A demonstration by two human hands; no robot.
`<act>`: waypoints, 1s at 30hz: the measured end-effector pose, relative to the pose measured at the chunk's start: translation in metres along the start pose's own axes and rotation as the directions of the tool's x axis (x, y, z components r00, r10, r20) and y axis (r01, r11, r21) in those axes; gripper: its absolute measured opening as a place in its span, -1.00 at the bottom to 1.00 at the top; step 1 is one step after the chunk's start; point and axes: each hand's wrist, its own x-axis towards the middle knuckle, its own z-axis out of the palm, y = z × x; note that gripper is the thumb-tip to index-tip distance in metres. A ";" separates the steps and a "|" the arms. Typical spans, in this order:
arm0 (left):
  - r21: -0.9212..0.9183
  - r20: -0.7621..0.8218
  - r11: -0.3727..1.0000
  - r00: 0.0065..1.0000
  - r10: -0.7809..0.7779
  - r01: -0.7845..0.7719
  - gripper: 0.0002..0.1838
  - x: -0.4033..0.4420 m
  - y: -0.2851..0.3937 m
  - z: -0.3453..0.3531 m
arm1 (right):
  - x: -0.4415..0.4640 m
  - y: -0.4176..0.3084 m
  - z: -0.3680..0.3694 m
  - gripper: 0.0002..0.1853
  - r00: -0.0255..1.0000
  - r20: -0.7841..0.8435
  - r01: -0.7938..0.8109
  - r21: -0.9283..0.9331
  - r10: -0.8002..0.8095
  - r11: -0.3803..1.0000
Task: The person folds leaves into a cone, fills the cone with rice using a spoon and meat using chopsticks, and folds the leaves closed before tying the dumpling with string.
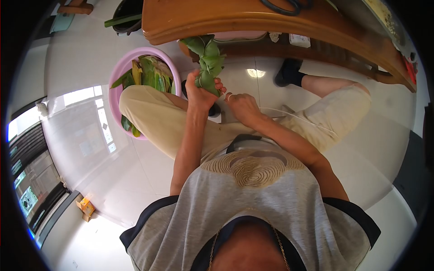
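My left hand [202, 91] is closed around the lower end of a leaf-wrapped dumpling bundle [210, 63]. Several green, folded-leaf parcels seem clustered in it, reaching up to the table edge. Close to its lower right side, my right hand [244, 108] pinches a thin white string [298, 116]. Between the two hands a short piece of the string shows near the bundle. The rest trails from my right hand across my right thigh. How the string runs around the leaves is hidden by my fingers.
A pink basin [114, 92] with long green and yellowed leaves [156, 74] stands left, partly behind my knee. The curved wooden table [217, 20] overhangs ahead, with dark scissors-like handles [291, 6] on it. A black bucket [124, 25] is at upper left; a small orange box [86, 207] lies lower left.
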 end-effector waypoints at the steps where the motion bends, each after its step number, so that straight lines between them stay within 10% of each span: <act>1: 0.007 -0.070 0.999 0.997 -0.032 0.032 -0.55 -0.001 0.002 0.005 | -0.001 -0.001 -0.002 -0.87 1.000 0.000 -0.002 0.003 0.002 1.000; 19: 0.098 -0.310 0.991 0.949 -0.053 0.087 -0.77 0.009 0.005 0.022 | -0.006 0.013 0.015 -0.90 0.991 -0.111 0.081 0.018 -0.079 0.997; 22: 0.182 -0.151 0.977 0.985 -0.089 0.116 -0.80 0.006 0.013 0.008 | -0.001 0.009 0.008 -0.90 0.997 -0.056 0.049 0.055 -0.046 0.997; 26: 0.210 -0.182 0.974 0.982 -0.041 0.080 -0.81 -0.001 0.022 -0.007 | 0.010 0.005 -0.013 -0.80 0.998 0.059 -0.049 0.360 0.030 0.932; 28: 0.237 -0.262 0.970 0.965 0.011 0.054 -0.79 0.001 0.026 -0.018 | 0.009 0.003 -0.052 -0.72 0.967 0.107 -0.173 0.942 0.231 0.289; 30: 0.329 -0.302 0.944 0.950 0.085 0.020 -0.79 0.003 0.033 -0.023 | -0.005 0.015 -0.102 -0.70 0.907 0.393 -0.421 0.864 0.151 0.275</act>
